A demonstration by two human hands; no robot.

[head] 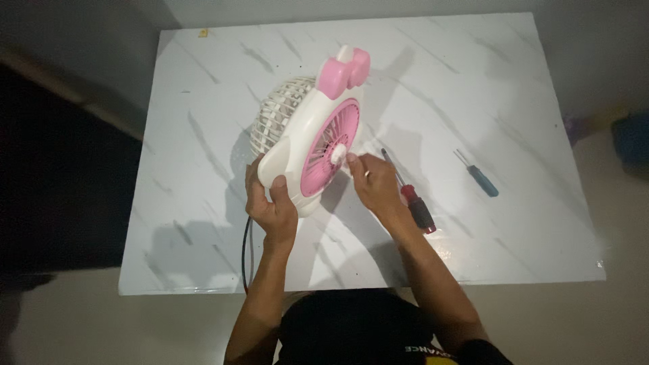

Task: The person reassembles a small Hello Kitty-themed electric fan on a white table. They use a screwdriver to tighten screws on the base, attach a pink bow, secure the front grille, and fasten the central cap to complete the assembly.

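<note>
Pink-and-white fan, white marbled table

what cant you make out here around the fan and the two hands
Head view only:
- Fan hub: right hand fingertips cover it, so any grip is unclear.
- Red-handled screwdriver: the right hand overlaps part of it.
- Black cord: runs off the table edge.
- Blue screwdriver tip: too small.
- Left hand palm: behind the fan's rim.

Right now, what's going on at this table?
A person is handling a small white and pink desk fan stood on a white marbled table. The left hand grips the fan's lower edge, while the right hand has its fingertips at the hub in the middle of the pink front grille. A red-handled screwdriver lies just beside the right hand, and a smaller blue screwdriver lies further right, both untouched.
</note>
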